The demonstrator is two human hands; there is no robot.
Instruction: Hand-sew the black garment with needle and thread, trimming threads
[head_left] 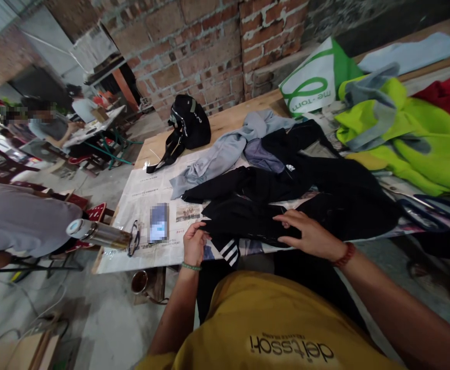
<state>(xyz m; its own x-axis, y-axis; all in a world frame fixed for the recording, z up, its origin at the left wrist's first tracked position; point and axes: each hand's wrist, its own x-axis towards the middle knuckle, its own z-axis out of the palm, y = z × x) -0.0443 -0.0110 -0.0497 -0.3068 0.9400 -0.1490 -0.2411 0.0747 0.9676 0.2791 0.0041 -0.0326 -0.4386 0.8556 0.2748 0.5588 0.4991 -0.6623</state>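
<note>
two bare hands reach forward over the near edge of one table: the left hand stands upright above its forearm, knuckles outward, while the right hand comes in slantwise from the lower right, back of the hand up, fingers pointing left. the left thumb and forefinger are pinched on the left end of one piece of black cloth, which lies at the table's near edge, between the hands, with three white stripes on its lower corner. the right thumb and fingers are spread wide at the cloth's other side; whether they hold anything small, i cannot tell. each wrist wears one bracelet, a green bracelet on the left and a red bracelet on the right. beyond the cloth lie more black clothes, too heaped to count, and one grey garment. to the left are one phone, one pair of glasses and one flask; farther back, one black backpack and one green-and-white bag. one lime garment lies at the right, near blue-handled scissors.
</note>
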